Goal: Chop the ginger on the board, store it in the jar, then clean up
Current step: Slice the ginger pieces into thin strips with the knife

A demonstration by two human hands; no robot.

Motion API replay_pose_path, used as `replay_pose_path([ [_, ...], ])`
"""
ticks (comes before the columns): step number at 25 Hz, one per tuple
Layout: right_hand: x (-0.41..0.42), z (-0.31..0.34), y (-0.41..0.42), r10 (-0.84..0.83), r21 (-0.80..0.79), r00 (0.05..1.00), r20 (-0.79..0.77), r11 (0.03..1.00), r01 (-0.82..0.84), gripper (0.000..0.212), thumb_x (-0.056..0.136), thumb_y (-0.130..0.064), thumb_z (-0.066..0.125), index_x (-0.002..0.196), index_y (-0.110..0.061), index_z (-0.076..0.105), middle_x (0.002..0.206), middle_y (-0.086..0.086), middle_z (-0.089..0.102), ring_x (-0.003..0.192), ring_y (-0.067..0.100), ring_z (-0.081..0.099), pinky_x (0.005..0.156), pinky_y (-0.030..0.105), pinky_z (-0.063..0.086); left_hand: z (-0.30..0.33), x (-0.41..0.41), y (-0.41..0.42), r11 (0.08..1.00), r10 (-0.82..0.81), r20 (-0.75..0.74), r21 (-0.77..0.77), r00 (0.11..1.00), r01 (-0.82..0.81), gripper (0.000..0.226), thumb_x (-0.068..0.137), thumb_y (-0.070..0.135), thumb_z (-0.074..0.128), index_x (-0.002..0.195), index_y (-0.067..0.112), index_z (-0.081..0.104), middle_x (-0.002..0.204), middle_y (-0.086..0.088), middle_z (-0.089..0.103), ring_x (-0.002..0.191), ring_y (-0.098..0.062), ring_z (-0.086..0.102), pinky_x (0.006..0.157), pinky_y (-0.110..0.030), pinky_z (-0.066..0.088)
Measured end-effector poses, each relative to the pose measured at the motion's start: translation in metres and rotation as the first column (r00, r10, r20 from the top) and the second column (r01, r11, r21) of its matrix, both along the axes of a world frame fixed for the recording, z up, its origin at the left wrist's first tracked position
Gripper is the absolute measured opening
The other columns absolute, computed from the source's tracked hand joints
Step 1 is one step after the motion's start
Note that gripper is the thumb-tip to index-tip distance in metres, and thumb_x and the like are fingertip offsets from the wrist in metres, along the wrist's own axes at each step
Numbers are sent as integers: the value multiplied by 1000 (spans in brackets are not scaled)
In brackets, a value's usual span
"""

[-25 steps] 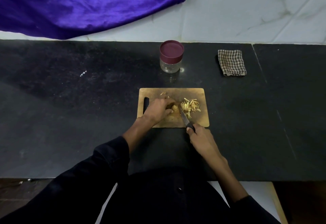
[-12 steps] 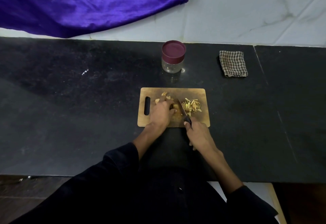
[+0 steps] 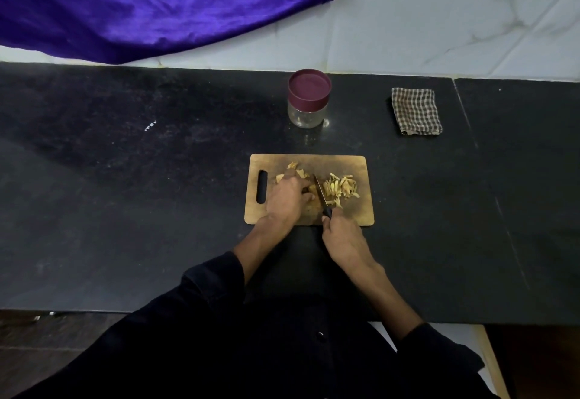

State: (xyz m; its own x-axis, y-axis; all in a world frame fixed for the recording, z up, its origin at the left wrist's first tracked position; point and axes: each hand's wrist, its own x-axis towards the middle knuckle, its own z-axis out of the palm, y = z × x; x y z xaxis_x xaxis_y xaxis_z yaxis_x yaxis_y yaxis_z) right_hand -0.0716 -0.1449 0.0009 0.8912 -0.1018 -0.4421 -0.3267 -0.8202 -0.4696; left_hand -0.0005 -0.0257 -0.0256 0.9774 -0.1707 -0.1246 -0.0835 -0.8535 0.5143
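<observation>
Left hand (image 3: 288, 197): curled, pinned ginger (image 3: 310, 189) on board (image 3: 357, 210), frame centre.
Right hand (image 3: 342, 238): gripped knife (image 3: 322, 197), blade beside cut strips (image 3: 342, 186).
Jar (image 3: 309, 98): lidded, above board.

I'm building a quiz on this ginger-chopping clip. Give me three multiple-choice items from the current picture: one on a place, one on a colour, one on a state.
1. Where does the checked cloth lie?
A. on the cutting board
B. on the counter, right of the jar
C. under the jar

2. What colour is the jar's lid?
A. maroon
B. green
C. white

3. What state is the jar in?
A. lid off
B. tipped over
C. upright with its lid on

Answers:
1 B: the cloth rests on the dark counter, apart from the jar.
2 A: the lid shows dark red.
3 C: the jar stands behind the cutting board with the lid seated.
</observation>
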Motion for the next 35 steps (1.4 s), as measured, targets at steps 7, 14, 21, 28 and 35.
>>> replay_pose_path([
  [7,2,3,5,-13,-22,1000,5,1000,13,26,106,-28,38,120,-8,49,94,5,56,84,20,56,67,35,42,-2,-3,-1,998,-8,28,69,1000,6,28,94,22,57,120,19,65,134,-4,48,108,-22,59,97,-35,41],
  [14,-2,2,13,-20,-57,999,-47,998,17,25,107,-24,35,123,-8,43,107,12,62,88,24,57,69,35,38,-6,-1,-3,995,26,8,92,1000,-27,24,92,25,59,113,18,69,133,-3,49,103,-25,61,96,-41,44],
  [21,-13,-2,9,-51,-57,997,-64,997,47,26,107,-26,33,119,-7,45,114,17,62,104,33,60,72,37,39,-5,-2,-3,995,42,13,93,999,-43,24,93,29,58,111,18,70,129,-2,52,105,-23,59,95,-37,43],
  [28,-9,-1,8,-56,7,998,-2,998,56,25,107,-27,35,121,-10,46,106,13,62,100,31,61,73,36,42,-3,-3,-2,997,24,20,72,1000,-25,25,94,26,57,114,18,69,129,-2,51,108,-23,58,97,-37,43],
  [35,-6,0,11,-31,19,1000,3,999,31,24,106,-27,38,118,-8,48,94,5,53,93,27,61,73,37,45,-4,-3,-2,999,28,5,16,1000,-28,25,93,21,58,116,20,68,130,-3,51,103,-22,60,89,-38,49],
])
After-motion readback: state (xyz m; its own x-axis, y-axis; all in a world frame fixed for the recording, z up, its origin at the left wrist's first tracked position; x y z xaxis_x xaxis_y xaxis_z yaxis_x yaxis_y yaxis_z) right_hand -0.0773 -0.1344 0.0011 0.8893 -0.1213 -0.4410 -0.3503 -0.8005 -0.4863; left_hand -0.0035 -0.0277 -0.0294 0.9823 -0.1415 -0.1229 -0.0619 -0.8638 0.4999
